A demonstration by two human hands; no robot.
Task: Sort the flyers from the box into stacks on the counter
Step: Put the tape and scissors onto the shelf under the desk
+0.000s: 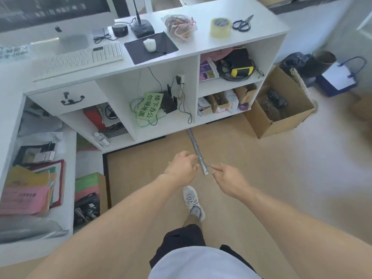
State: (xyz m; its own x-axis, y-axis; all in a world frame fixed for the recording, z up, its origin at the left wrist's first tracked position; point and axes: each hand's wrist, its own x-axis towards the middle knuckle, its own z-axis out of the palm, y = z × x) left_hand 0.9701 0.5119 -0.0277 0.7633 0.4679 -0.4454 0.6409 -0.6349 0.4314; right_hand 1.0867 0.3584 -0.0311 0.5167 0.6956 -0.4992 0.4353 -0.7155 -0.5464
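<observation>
Flyers (24, 196) lie shelved; both hands (182, 168) reach forward, fingers loose.

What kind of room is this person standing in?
Most likely a small office or shop back room: a white counter carries a desktop computer and keyboard, with packing tape and scissors; an open cardboard box sits on the floor.

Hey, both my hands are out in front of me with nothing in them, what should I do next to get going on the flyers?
Probably reach the left hand down-left to the box of flyers on the floor: both hands, the right hand too, hold nothing, and no stacks show on the counter.
</observation>
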